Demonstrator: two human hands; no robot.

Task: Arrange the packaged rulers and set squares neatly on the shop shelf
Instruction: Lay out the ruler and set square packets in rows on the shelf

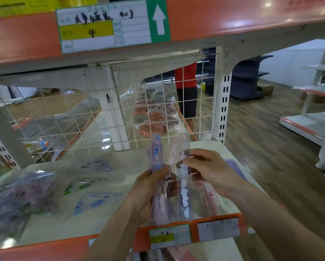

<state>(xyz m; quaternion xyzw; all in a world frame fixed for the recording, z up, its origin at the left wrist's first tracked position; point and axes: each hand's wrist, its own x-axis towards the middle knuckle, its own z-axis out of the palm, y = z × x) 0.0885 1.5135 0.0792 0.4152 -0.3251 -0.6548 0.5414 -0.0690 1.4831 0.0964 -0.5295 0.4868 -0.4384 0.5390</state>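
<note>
While both hands work at the shelf (105,225) front, the step in hand is judged to be gathering loose rulers into one squared bundle before laying it down.

Head view, sole view:
- Left hand (148,187), at 6 o'clock in frame: fingers curled round the lower part of the rulers (157,157), which stand nearly upright over the shelf's front edge.
- Right hand (205,172), at 3 o'clock of the left: thumb and forefinger pinch a clear pack (184,194) near its upper half; the other fingers are loosely curled. The pack touches the bundle's right side. Glare on the plastic makes it uncertain whether the left hand also holds it.
- Pink ruler (207,196) lies flat on the shelf beneath the right wrist, at 4 o'clock.
- Set squares (99,201) lie scattered flat at 9 o'clock of the hands, well apart from each other.
- Bag (12,196) of further packs sits at 8 o'clock.

Assessment: the task looks early. The next move calls for sliding the clear pack flush with the bundle, ends level, then setting all down beside the pink ruler without fanning the slippery sleeves.
</note>
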